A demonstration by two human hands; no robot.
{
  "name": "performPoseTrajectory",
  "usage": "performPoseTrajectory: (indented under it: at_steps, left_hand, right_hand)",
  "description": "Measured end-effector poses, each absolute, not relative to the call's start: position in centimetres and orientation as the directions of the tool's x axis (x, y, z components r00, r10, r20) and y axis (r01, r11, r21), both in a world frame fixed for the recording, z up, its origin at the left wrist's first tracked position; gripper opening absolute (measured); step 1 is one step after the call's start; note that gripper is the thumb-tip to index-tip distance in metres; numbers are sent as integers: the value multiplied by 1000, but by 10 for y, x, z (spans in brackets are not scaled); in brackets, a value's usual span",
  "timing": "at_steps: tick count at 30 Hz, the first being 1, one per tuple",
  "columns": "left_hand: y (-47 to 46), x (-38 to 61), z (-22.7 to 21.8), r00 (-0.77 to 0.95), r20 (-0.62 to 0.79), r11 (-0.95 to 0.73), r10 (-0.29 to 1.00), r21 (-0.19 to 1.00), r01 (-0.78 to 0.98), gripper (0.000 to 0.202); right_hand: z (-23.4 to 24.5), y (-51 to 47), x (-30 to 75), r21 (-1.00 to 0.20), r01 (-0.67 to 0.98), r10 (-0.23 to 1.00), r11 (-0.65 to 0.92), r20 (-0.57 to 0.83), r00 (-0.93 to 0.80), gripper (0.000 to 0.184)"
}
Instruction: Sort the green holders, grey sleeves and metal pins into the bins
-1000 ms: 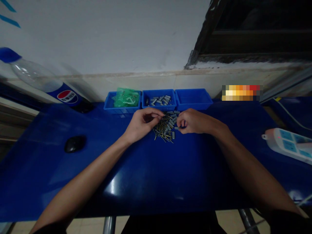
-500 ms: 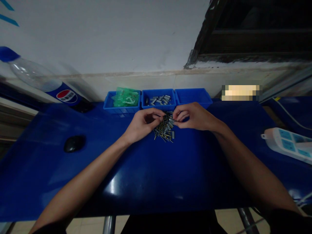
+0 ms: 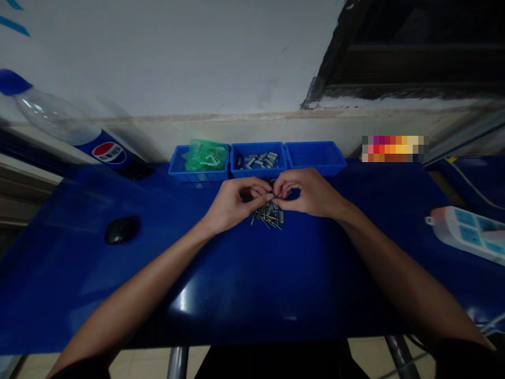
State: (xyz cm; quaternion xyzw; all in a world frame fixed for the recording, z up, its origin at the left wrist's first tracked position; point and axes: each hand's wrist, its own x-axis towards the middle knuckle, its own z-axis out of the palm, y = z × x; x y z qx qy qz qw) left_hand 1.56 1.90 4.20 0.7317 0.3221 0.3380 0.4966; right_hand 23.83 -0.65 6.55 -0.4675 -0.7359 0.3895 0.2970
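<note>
My left hand (image 3: 232, 202) and my right hand (image 3: 305, 192) meet fingertip to fingertip above a heap of small metal pins and grey sleeves (image 3: 269, 215) on the blue table (image 3: 252, 279). Both hands are pinched shut on small parts from the heap; the pieces are too small to name. Behind them stand three blue bins: the left bin (image 3: 177, 171) holds green bags, the middle bin (image 3: 259, 160) holds grey sleeves, the right bin (image 3: 314, 157) looks bare inside.
A black mouse (image 3: 121, 229) lies at the left. A cola bottle (image 3: 74, 134) lies on its side at the back left. A white power strip (image 3: 467, 234) sits at the right edge. The wall runs just behind the bins.
My right hand has risen from the heap's right side and moved left to meet my left hand. My left hand has stayed pinched in much the same place.
</note>
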Motion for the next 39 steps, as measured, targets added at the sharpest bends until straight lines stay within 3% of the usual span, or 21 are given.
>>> performPoseTrajectory:
  at_steps: [5,12,16,22,28,35,39]
  left_hand:
    - [27,13,36,519,131,-208,844,974,93,20]
    - [44,8,30,242,170,-177,955,984,7,33]
    - [44,8,30,259,192,-194,947,981,-17,35]
    - [36,11,37,307,218,-213,926,976,-51,13]
    - [32,13,42,378,220,-233,899,972,-12,9]
    - [30,14,43,401,247,-262,882,965,-18,10]
    - [28,14,43,439,195,-231,877,973,30,15]
  right_hand:
    - [65,-3,247,-832,482,906,274,54,-421,18]
    - [58,5,271,-539,736,877,410,12,-480,23]
    - [52,8,273,-499,748,856,437,-24,-517,29]
    - [39,13,276,-437,752,833,493,-11,-553,24]
    - [39,14,278,-502,748,851,434,-46,-524,15]
    - [49,12,278,-663,646,869,378,13,-494,24]
    - [63,6,275,-766,546,881,338,53,-471,30]
